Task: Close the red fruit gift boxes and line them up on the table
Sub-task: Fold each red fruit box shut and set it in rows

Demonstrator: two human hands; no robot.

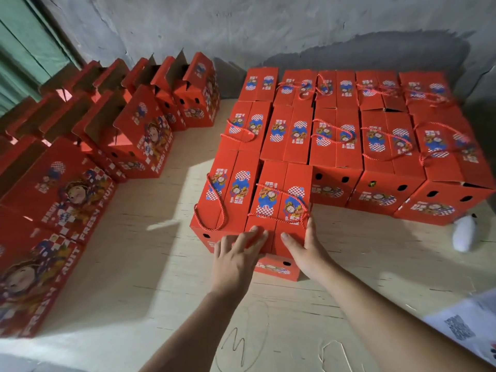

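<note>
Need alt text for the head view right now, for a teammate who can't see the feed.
Both hands, left hand and right hand, press flat on the closed front box in a block of closed red fruit gift boxes on the wooden table. A row of open boxes stands along the left side.

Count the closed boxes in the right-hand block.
12 closed boxes: five in the back row, five in the middle row, two in front: one at left, one under the left hand and right hand. None appears hidden.
</note>
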